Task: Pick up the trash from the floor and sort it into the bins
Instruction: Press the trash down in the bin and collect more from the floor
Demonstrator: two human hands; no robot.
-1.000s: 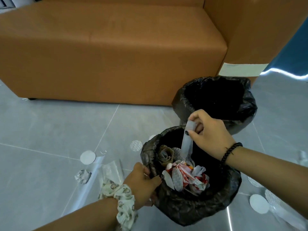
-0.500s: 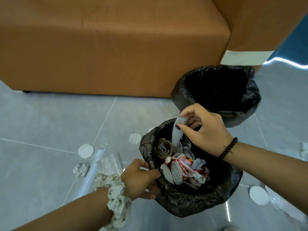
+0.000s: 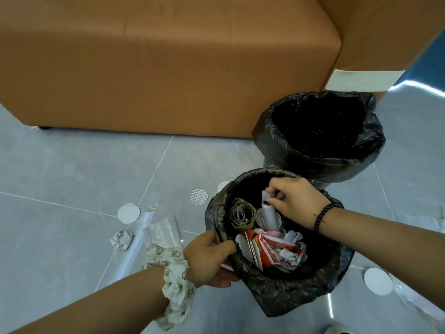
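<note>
Your right hand (image 3: pixel 295 203) pinches a white plastic strip (image 3: pixel 269 214) inside the near bin (image 3: pixel 277 290); your left hand (image 3: pixel 208 257) grips its left rim beside the cardboard roll (image 3: pixel 242 216).

A tan leather sofa (image 3: pixel 156 68) is filling the frame from nine to one o'clock, sitting on grey floor tiles (image 3: pixel 60 169).

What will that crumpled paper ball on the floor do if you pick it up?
The crumpled paper ball is small and full of folds, so it is probably very light and would squash a little between fingers. Its lumpy shape suggests it would wobble rather than roll far on the smooth floor if nudged.
</note>
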